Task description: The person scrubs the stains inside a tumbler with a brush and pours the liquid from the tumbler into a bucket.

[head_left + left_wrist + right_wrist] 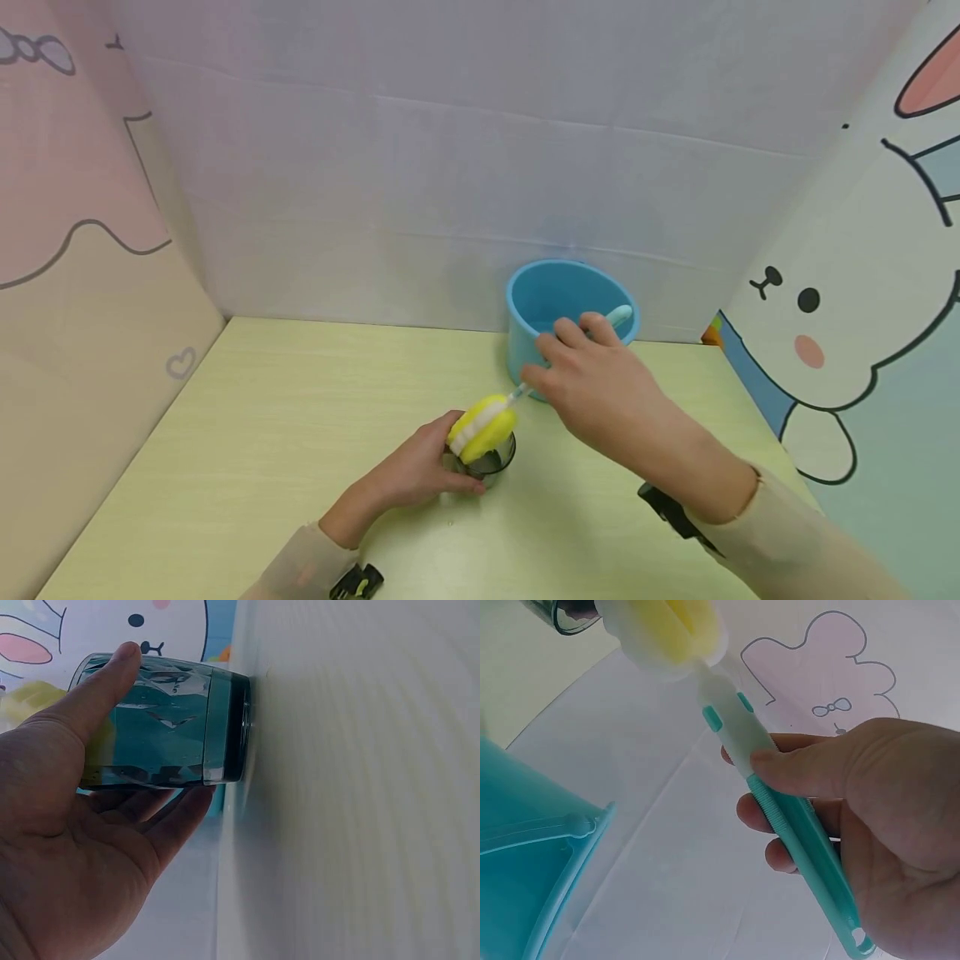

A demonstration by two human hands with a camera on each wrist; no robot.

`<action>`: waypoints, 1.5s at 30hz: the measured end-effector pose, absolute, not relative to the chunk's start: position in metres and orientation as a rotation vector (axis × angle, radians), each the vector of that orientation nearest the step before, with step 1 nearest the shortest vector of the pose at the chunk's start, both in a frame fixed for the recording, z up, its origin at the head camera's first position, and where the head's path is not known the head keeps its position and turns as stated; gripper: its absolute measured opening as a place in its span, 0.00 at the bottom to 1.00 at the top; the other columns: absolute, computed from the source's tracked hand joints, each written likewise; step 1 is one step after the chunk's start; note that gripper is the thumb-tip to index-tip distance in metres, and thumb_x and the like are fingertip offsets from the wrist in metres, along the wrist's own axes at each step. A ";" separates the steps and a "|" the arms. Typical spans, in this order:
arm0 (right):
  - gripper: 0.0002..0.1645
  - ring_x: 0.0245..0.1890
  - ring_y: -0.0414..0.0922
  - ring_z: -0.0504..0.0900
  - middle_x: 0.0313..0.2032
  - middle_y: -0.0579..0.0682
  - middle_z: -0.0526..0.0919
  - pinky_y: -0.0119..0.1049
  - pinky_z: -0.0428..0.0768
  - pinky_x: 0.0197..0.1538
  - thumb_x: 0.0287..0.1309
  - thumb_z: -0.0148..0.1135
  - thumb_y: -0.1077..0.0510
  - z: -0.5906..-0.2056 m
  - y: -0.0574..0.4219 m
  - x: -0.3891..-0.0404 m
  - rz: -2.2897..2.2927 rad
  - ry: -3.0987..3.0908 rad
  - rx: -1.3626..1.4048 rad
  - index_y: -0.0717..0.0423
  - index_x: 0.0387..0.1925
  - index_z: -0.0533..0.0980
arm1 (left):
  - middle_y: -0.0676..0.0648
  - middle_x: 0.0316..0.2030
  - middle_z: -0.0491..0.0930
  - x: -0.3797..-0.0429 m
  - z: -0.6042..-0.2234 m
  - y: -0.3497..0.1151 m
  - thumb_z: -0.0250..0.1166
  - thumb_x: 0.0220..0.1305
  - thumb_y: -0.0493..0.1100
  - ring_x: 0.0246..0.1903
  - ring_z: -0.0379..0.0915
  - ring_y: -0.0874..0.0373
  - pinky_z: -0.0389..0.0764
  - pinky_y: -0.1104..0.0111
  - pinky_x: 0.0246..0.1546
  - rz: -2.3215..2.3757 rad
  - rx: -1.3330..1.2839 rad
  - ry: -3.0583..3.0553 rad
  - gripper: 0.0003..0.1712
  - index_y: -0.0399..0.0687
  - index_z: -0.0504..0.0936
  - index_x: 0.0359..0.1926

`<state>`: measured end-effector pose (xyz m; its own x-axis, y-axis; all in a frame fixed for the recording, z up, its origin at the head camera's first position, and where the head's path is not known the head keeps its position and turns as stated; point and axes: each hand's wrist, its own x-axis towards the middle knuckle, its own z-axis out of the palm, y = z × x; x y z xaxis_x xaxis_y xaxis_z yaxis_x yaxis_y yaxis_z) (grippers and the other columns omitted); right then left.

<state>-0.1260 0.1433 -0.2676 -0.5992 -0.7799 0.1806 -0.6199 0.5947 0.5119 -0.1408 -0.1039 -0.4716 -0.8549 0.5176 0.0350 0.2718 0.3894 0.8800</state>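
My left hand (pixel 420 467) holds a clear faceted drinking glass (pixel 161 724) upright on the table, thumb on one side and fingers round the other. My right hand (pixel 600 379) grips the teal and white handle (pixel 780 817) of a sponge cup brush. Its yellow and white sponge head (pixel 482 429) is at the mouth of the glass, tilted, overlapping the rim in the head view. In the left wrist view the yellow sponge shows faintly behind the thumb.
A blue bucket (pixel 521 333) stands at the back of the table, just beyond my right hand. Light wood-grain table (pixel 300 392) spreads around the glass. A white cloth wall (pixel 450 183) closes the back, and printed cartoon panels stand at both sides.
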 end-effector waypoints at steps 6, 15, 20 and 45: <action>0.14 0.44 0.53 0.72 0.40 0.50 0.82 0.52 0.68 0.53 0.59 0.81 0.55 -0.271 0.145 -0.130 -0.579 -2.475 1.080 0.42 0.47 0.88 | 0.53 0.54 0.80 -0.141 -0.472 -0.104 0.87 0.52 0.52 0.56 0.78 0.57 0.79 0.55 0.61 1.476 0.689 2.380 0.50 0.45 0.70 0.70; 0.14 0.40 0.51 0.69 0.35 0.50 0.79 0.50 0.66 0.49 0.58 0.81 0.58 -0.270 0.151 -0.131 -0.570 -2.515 1.019 0.42 0.46 0.88 | 0.51 0.59 0.79 -0.142 -0.474 -0.104 0.87 0.51 0.53 0.61 0.77 0.52 0.77 0.51 0.64 1.449 0.695 2.420 0.53 0.43 0.70 0.71; 0.13 0.39 0.50 0.67 0.33 0.50 0.77 0.49 0.65 0.48 0.59 0.80 0.57 -0.269 0.157 -0.132 -0.575 -2.540 1.006 0.42 0.44 0.88 | 0.50 0.61 0.79 -0.143 -0.475 -0.104 0.88 0.50 0.54 0.62 0.76 0.51 0.75 0.50 0.66 1.431 0.702 2.445 0.54 0.43 0.70 0.72; 0.12 0.34 0.49 0.68 0.27 0.45 0.70 0.52 0.69 0.46 0.59 0.79 0.60 -0.263 0.193 -0.128 -0.449 -2.639 1.033 0.43 0.42 0.87 | 0.49 0.61 0.80 -0.143 -0.477 -0.103 0.88 0.49 0.51 0.60 0.76 0.51 0.75 0.49 0.65 1.432 0.699 2.461 0.53 0.44 0.71 0.72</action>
<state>-0.1275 0.1928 -0.2630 -0.7088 -0.6921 0.1365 -0.6079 0.6974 0.3796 -0.1433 -0.1032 -0.4766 -0.8658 0.4974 0.0553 0.2939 0.4159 0.8606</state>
